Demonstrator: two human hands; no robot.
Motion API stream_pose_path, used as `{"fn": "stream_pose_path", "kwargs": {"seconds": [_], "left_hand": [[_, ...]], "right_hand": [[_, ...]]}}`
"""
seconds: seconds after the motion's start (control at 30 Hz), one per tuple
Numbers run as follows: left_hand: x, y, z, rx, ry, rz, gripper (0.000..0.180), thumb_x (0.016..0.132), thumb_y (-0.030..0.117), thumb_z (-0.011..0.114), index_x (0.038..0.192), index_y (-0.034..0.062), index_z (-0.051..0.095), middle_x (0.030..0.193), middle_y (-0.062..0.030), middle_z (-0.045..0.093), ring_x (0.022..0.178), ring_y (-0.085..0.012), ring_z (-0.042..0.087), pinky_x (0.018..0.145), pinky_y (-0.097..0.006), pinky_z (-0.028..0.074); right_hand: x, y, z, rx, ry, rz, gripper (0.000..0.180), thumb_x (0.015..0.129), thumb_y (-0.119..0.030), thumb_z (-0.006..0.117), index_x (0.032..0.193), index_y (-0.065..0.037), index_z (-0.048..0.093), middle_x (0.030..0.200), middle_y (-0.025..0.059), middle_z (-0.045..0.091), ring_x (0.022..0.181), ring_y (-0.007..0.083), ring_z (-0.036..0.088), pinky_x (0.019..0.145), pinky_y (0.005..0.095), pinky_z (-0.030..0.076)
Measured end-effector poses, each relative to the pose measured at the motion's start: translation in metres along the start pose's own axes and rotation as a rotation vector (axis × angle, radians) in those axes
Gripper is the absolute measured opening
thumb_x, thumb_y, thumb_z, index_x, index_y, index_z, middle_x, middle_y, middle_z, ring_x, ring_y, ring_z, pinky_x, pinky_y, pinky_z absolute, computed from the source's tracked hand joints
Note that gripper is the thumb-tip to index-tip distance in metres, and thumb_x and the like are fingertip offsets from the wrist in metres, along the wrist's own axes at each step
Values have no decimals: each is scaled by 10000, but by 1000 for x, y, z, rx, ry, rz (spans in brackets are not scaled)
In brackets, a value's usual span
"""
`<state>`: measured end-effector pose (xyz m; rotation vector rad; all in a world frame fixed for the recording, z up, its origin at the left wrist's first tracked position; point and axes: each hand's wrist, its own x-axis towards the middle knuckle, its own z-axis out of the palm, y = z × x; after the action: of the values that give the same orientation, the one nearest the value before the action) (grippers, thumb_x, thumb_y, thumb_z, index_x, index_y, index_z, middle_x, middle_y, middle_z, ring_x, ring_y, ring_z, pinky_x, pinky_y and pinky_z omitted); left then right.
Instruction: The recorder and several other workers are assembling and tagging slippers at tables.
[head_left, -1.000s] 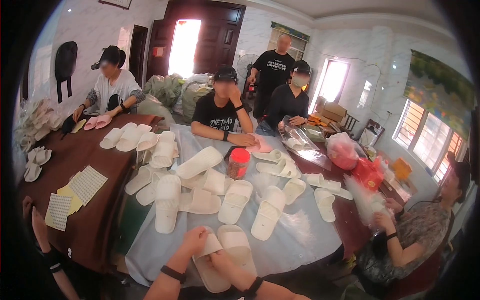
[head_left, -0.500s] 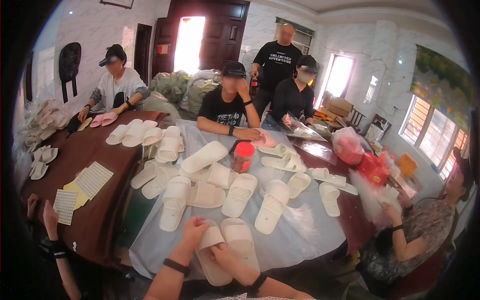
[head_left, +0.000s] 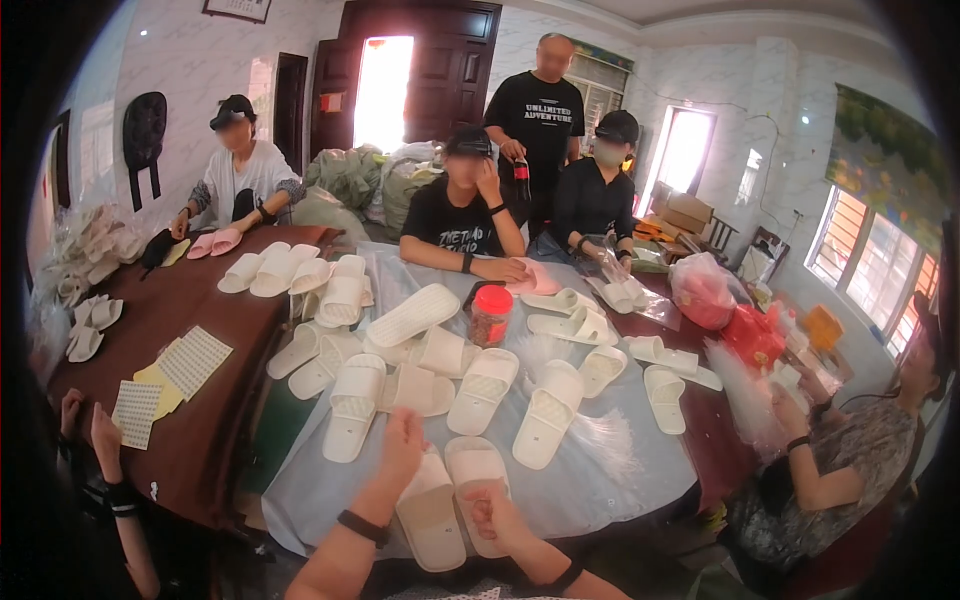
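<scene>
Two cream slippers stand side by side at the table's near edge, toes away from me. My left hand (head_left: 403, 447) is raised at the strap of the left slipper (head_left: 432, 520), fingers pinched together. Whether something small sits between them is too fine to see. Over the right slipper (head_left: 472, 462), just below its strap, my right hand (head_left: 490, 513) has its fingers curled in. What they hold, if anything, is hidden. Just beyond lie more cream slippers, among them one upright slipper (head_left: 354, 405) and one lying sideways (head_left: 418, 390).
A red-lidded jar (head_left: 490, 316) stands mid-table on grey plastic sheeting (head_left: 620, 500), near a bundle of clear strands (head_left: 606, 440). Sticker sheets (head_left: 196, 361) lie on the brown cloth at left. Several people work around the table; one standing person (head_left: 545, 120) holds a dark bottle.
My right hand has moved from the left slipper over to the right one. My left hand has lifted slightly off the left strap. The standing person has shifted left.
</scene>
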<state>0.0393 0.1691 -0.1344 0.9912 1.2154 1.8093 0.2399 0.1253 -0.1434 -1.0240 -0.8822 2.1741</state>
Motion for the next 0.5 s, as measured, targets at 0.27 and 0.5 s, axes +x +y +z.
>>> {"fn": "stream_pose_path", "kwargs": {"seconds": [0.27,0.5], "left_hand": [[-21,5,46,1125,-428,249,456,709,474,590,890,55,600,871,-143,582,810,-301,565,725,-382,448],[-26,4,42,1187,-504,207,420,695,505,582,753,93,636,826,-113,581,785,-279,574,692,-364,456]], "right_hand": [[-8,13,-8,-578,54,-338,321,887,-284,404,1083,-31,430,756,27,499,596,91,447,502,220,368],[-13,5,-17,-557,26,-323,304,892,-220,386,1105,-6,421,881,55,508,722,115,479,618,237,415]]}}
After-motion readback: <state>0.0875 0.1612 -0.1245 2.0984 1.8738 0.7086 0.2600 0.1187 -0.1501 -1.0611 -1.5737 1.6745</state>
